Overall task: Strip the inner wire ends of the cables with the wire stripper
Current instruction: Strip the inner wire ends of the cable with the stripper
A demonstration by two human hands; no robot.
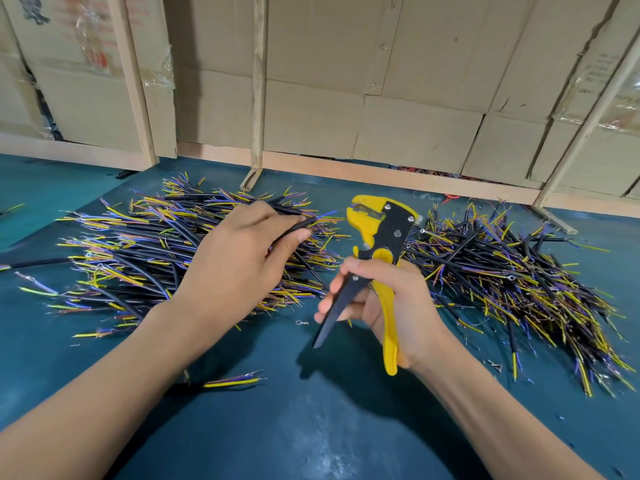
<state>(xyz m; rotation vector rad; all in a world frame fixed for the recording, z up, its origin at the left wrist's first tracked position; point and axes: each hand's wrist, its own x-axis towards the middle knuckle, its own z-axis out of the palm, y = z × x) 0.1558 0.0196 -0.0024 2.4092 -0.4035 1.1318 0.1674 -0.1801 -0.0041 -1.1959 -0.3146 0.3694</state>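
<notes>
Nearest, on the tabletop (311, 427), the right hand (388, 303) grips the wire stripper (381, 237) upright, while just left of its head the left hand (242, 258) pinches 1 cable (298, 226), pointing toward its jaws.

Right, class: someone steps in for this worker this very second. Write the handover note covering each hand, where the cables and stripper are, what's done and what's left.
Left hand: pinches one black cable over the left pile, its wire end pointing toward the stripper.
Right hand: grips the yellow-and-black wire stripper, head up, handles spread, nothing in its head.
Second pile lies to the right; one loose cable lies near the left forearm on the green mat.
Done: cable picked.
Left: feed its inner wire ends into the stripper and squeeze. Which pile is finished, I cannot tell.
</notes>
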